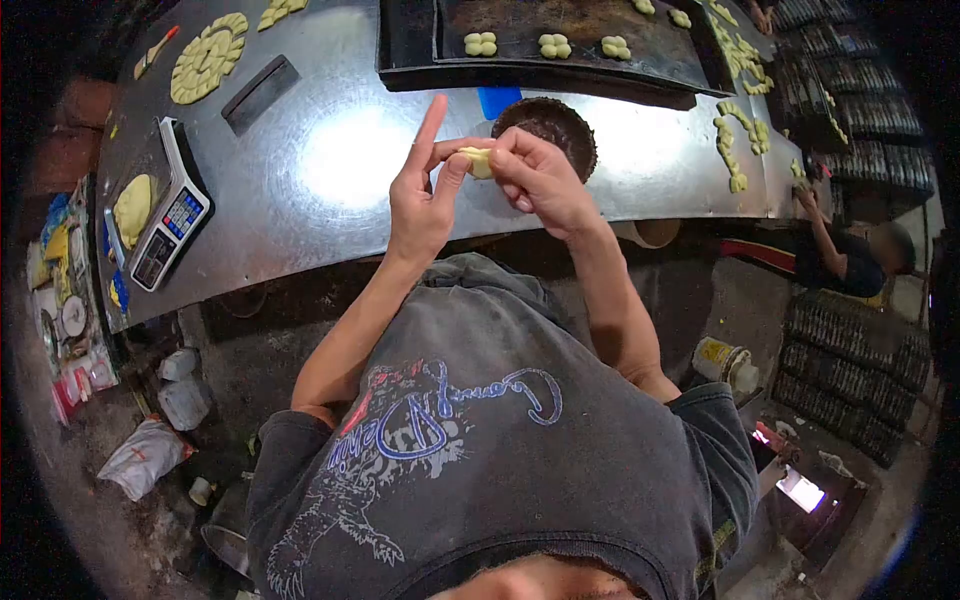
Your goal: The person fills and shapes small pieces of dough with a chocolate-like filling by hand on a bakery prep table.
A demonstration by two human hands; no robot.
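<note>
A small pale-yellow piece of dough (478,162) is pinched between my two hands above the table's near edge. My left hand (424,195) grips it with the thumb and a bent finger, its index finger pointing up. My right hand (545,178) pinches the dough's right side with thumb and fingers, the others curled in. Just behind my right hand lies a round dark bowl (575,125), partly covered by the hand. Beyond it stands a dark baking tray (560,78) bearing several clustered dough pieces (555,46).
A digital scale (172,225) with a dough lump (133,210) stands at left. Near it are a dark metal scraper (260,94), dough pieces in a round (208,58) and a brush (155,52). More dough strips (738,150) lie at right, where another person (845,240) works.
</note>
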